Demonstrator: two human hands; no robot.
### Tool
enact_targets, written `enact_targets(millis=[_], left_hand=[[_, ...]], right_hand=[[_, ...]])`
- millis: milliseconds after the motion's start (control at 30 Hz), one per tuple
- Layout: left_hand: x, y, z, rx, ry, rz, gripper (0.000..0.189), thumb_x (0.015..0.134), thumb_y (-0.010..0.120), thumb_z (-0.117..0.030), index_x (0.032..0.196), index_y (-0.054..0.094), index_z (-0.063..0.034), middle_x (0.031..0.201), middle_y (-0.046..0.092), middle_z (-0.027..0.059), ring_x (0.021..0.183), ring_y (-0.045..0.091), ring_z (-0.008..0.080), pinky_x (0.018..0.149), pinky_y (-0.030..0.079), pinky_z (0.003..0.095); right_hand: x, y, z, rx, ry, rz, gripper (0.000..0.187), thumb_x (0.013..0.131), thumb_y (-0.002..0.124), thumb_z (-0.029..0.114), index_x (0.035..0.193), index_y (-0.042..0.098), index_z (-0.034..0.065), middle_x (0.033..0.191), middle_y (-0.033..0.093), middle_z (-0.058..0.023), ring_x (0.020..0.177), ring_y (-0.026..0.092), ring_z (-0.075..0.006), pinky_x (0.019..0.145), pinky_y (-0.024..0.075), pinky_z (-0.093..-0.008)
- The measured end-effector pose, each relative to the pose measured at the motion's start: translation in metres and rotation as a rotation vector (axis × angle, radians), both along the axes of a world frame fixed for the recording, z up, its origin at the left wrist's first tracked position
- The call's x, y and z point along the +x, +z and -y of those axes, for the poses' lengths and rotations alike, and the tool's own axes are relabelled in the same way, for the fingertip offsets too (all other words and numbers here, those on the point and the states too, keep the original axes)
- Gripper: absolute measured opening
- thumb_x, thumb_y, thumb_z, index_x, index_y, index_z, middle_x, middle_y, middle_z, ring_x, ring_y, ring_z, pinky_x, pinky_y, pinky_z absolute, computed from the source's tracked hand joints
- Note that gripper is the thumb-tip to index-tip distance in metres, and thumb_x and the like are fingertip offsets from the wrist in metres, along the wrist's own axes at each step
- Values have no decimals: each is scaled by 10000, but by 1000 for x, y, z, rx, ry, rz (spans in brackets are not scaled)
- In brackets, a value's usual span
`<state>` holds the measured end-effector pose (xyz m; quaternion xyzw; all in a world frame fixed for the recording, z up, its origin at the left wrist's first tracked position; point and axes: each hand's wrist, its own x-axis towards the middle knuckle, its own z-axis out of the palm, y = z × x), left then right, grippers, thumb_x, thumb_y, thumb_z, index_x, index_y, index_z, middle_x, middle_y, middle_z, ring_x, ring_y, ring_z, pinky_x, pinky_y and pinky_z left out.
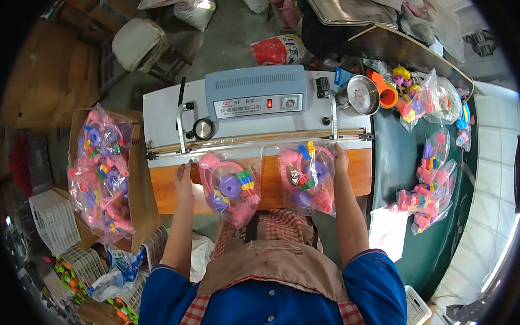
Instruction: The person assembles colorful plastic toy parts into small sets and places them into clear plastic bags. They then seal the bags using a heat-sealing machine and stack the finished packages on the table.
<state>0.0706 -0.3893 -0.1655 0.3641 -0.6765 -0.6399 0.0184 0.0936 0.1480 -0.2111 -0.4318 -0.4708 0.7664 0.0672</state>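
Two clear plastic bags of toys hang side by side, their mouths at the sealing bar (260,142) of a grey-blue bag sealing machine (255,87). Pink, purple and multicoloured plastic parts fill both the left bag (230,187) and the right bag (307,177). At the left bag's upper outer corner, my left hand (184,180) has its fingers bent around the edge. My right hand (341,160) pinches the upper outer corner of the right bag, close under the bar. A red switch (269,103) glows on the machine's front panel.
A cardboard box (145,188) full of bagged toys stands at left. More bagged toys (431,190) lie on the dark green table (388,167) at right, with a white sheet (387,231). A metal cup (362,95) sits at the machine's right end; a stool (139,44) stands behind.
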Motion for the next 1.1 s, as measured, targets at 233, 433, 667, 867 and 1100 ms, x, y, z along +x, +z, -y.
enact_targets(millis=[233,433,667,867,1100], left_hand=[[-5,29,-32,268,-232,78,329,913,701,-352,1087,621,-84,928,631,-22,784,574,65,617,439,241],[2,30,-27,275,-242,19,425,893,736,-325,1138,607,-2,1030,646,51,921,615,123,760,489,254],[7,29,-39,337,-243,52,521,842,787,-278,1202,573,31,1038,667,109,872,667,175,716,550,302],[20,-24,-44,371,-404,-78,500,813,804,-170,1237,594,-7,1078,673,77,945,664,158,777,561,295],[78,74,65,593,-321,-207,554,839,758,-93,1333,518,-18,1217,624,91,1079,628,190,909,548,345]], right_hand=[[6,-25,-23,-187,-11,-113,300,984,548,209,1110,626,-51,1047,687,-183,945,681,-289,870,565,-404],[16,36,2,-334,23,-153,432,1010,522,352,1250,562,-5,1256,630,-158,1156,603,-295,1007,493,-430],[72,54,1,-14,282,133,469,957,613,429,1260,566,74,1146,634,-65,1053,620,-188,874,504,-327],[56,96,67,124,768,278,399,875,732,245,1204,582,73,1000,643,-63,896,648,-158,667,540,-285],[-6,172,215,-114,1200,19,527,875,683,63,1360,484,19,1166,638,-124,1028,660,-241,888,560,-353]])
